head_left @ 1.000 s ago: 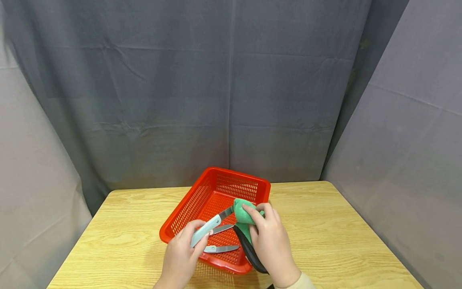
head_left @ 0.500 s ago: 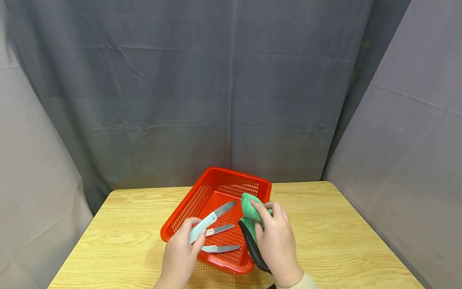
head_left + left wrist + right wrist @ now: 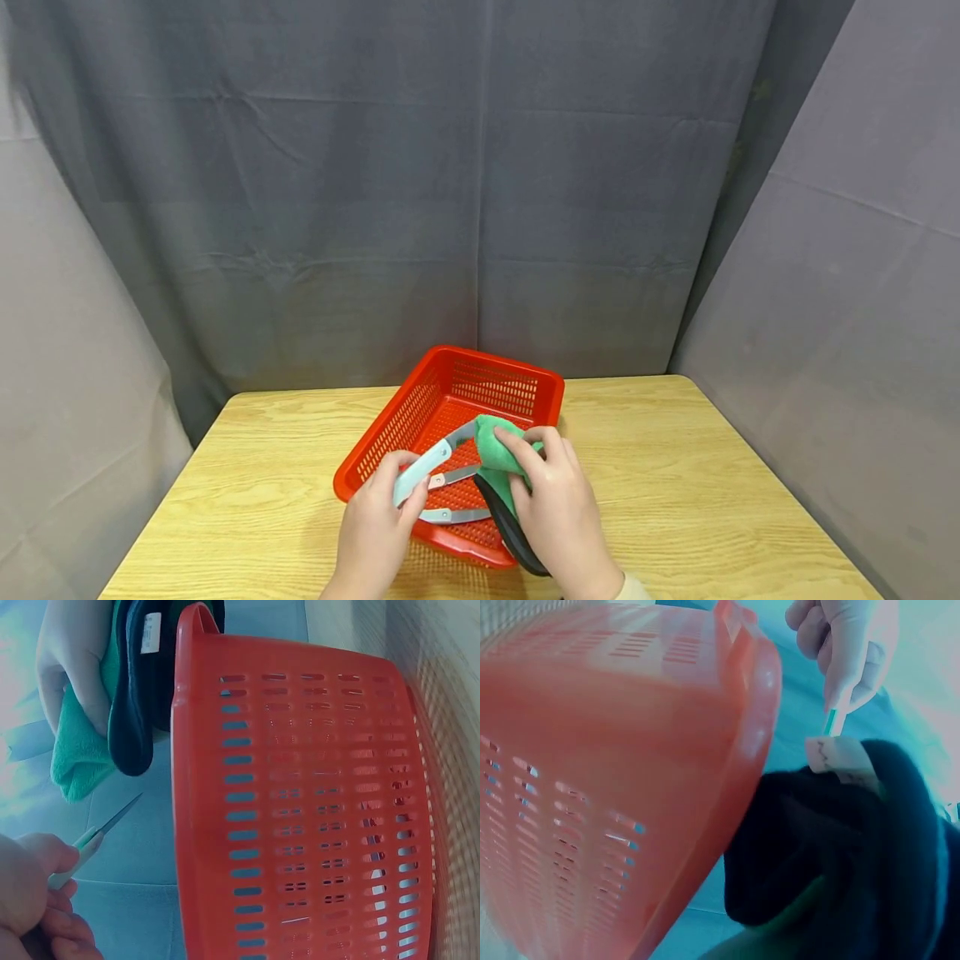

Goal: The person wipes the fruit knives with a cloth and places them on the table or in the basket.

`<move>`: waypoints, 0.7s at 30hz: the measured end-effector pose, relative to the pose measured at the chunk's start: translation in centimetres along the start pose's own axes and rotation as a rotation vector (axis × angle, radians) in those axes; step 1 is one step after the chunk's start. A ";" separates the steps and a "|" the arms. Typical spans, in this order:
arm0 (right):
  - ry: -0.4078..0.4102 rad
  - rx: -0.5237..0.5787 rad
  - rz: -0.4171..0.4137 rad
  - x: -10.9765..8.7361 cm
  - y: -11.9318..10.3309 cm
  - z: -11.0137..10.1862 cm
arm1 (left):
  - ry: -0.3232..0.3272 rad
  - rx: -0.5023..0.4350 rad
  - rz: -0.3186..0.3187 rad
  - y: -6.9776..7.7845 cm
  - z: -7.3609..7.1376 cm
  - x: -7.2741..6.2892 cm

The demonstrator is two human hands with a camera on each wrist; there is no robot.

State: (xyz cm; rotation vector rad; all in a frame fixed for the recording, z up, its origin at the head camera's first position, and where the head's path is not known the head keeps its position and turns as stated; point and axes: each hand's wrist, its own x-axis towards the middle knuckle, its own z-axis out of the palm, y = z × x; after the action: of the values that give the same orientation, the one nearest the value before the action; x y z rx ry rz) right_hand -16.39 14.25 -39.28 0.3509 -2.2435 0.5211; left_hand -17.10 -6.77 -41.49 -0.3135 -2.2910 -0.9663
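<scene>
My left hand (image 3: 375, 521) grips the pale-blue handle of a folding knife (image 3: 422, 473), its blade out and pointing up to the right. My right hand (image 3: 558, 508) holds a bunched green cloth (image 3: 495, 450) with a black border over the blade's end in the head view. From the left wrist, the knife tip shows bare close to the cloth (image 3: 81, 754), so contact is hard to tell. Two more opened folding knives lie in the red basket below: one with a pinkish handle (image 3: 438, 482), one with a pale handle (image 3: 437, 516). A white tag (image 3: 836, 754) hangs on the cloth's dark side.
Beneath both hands stands the slotted red plastic basket (image 3: 502, 364), set at an angle on a wooden table (image 3: 697, 483). Grey curtains (image 3: 337, 208) close off the back and both sides.
The right hand drew the cloth right, off the blade, baring it half a second ago, then brought it back left over the blade's end. The left hand stays nearly still with the knife.
</scene>
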 end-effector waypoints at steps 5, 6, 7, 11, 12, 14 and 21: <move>-0.052 -0.001 -0.058 -0.3 -0.3 0.3 | -0.006 0.007 0.006 0.0 0.2 -0.1; -0.058 0.001 -0.061 -0.3 -0.3 0.3 | -0.004 0.009 0.009 0.0 0.2 -0.1; -0.059 0.003 -0.064 -0.3 -0.3 0.4 | 0.000 0.011 0.015 0.0 0.3 -0.1; -0.061 0.007 -0.067 -0.4 -0.3 0.4 | 0.002 0.005 0.017 0.0 0.4 -0.2; -0.064 0.008 -0.069 -0.4 -0.3 0.4 | 0.002 0.002 0.021 0.0 0.5 -0.2; -0.071 0.005 -0.074 -0.4 -0.3 0.4 | -0.001 -0.004 0.024 0.0 0.5 -0.2; -0.076 0.007 -0.068 -0.4 0.0 0.6 | 0.001 -0.010 0.068 0.0 0.5 -0.3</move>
State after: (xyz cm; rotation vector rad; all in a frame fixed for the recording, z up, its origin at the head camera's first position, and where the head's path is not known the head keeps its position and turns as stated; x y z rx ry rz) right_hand -16.51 13.97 -39.95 0.4560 -2.2946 0.4878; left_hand -17.10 -6.45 -41.92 -0.3925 -2.2599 -0.9441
